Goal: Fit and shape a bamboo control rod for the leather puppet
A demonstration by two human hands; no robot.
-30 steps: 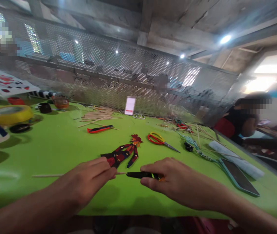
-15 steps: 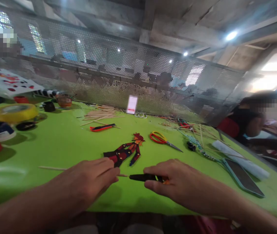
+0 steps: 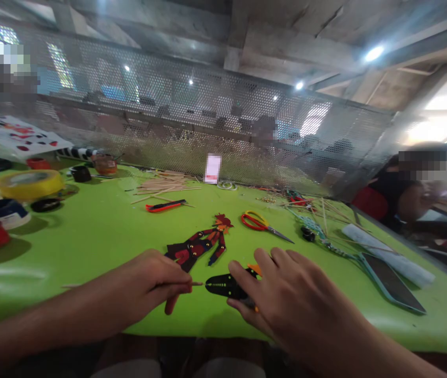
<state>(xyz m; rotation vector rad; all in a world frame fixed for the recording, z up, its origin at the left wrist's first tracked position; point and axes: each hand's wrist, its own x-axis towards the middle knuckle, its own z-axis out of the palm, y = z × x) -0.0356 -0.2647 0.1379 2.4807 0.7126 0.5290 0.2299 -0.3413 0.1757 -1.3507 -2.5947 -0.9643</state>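
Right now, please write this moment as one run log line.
left hand: pinches thin stick | right hand: grips black pliers | stick tip meets pliers | puppet lies behind

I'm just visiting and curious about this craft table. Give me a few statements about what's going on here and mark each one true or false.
1. The left hand pinches a thin wooden stick. True.
2. The right hand holds the red-handled scissors. False: they lie untouched on the green table, farther back; the right hand grips black pliers.
3. The stick's tip points at the nose of the pliers. True.
4. The paper puppet lies beyond the hands, held by neither. True.
5. The phone sits to the left of the left hand. False: it lies to the right of the right hand.
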